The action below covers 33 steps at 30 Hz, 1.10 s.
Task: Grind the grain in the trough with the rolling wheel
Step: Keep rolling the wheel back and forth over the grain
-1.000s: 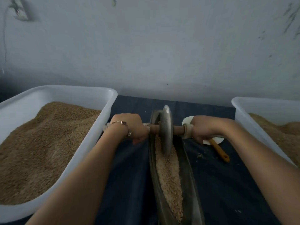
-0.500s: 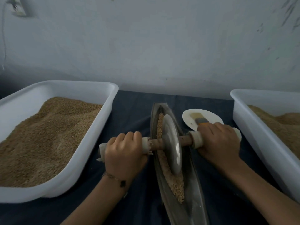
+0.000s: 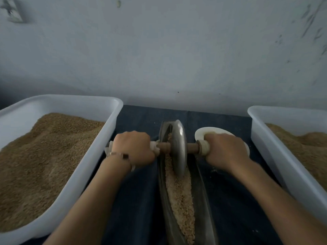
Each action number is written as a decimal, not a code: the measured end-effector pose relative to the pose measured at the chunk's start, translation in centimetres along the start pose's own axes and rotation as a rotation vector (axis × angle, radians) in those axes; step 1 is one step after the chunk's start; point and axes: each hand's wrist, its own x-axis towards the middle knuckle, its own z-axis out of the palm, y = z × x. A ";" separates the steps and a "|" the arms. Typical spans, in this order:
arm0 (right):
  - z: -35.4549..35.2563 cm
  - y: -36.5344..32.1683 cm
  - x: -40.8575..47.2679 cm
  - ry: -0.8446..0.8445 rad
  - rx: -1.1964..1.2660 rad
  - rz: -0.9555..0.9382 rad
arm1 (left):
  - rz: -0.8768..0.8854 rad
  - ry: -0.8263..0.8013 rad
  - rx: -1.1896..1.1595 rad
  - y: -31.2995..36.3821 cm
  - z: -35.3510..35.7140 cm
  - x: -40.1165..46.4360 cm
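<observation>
A narrow dark metal trough runs away from me on the dark blue cloth, with pale crushed grain along its bottom. A grey metal wheel stands on edge in the trough's far part, on a wooden axle with white-wrapped ends. My left hand grips the left end of the axle, a bracelet at the wrist. My right hand grips the right end. Both arms reach forward on either side of the trough.
A white tub heaped with brown grain stands on the left. Another white tub with grain stands on the right. A white dish lies behind my right hand. A grey wall closes off the back.
The wheel rolled from the trough's far end toward me, then away again; it now stands in the far part. Both hands kept their grip on the axle.
</observation>
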 end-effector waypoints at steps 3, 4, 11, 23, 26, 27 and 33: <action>0.8 -0.6 -5.3 0.276 0.008 -0.052 | 0.124 0.329 0.065 0.9 1.2 -4.9; 1.2 -0.6 -7.1 0.352 0.005 -0.069 | 0.172 0.404 0.059 1.1 1.4 -6.6; 1.0 0.5 -10.2 0.397 -0.010 -0.173 | 0.305 0.508 -0.014 1.3 2.2 -10.3; 0.0 -0.1 2.4 0.123 -0.065 -0.071 | -0.023 0.335 -0.073 -0.5 2.4 1.1; 0.2 -0.5 0.1 0.244 -0.090 -0.084 | 0.003 0.418 -0.016 -0.2 2.5 -0.4; 0.4 -0.6 -1.4 0.304 -0.059 -0.095 | 0.028 0.430 -0.002 0.1 2.5 -1.4; 1.6 0.2 -8.9 0.447 -0.022 -0.137 | 0.175 0.553 -0.031 1.6 3.1 -8.7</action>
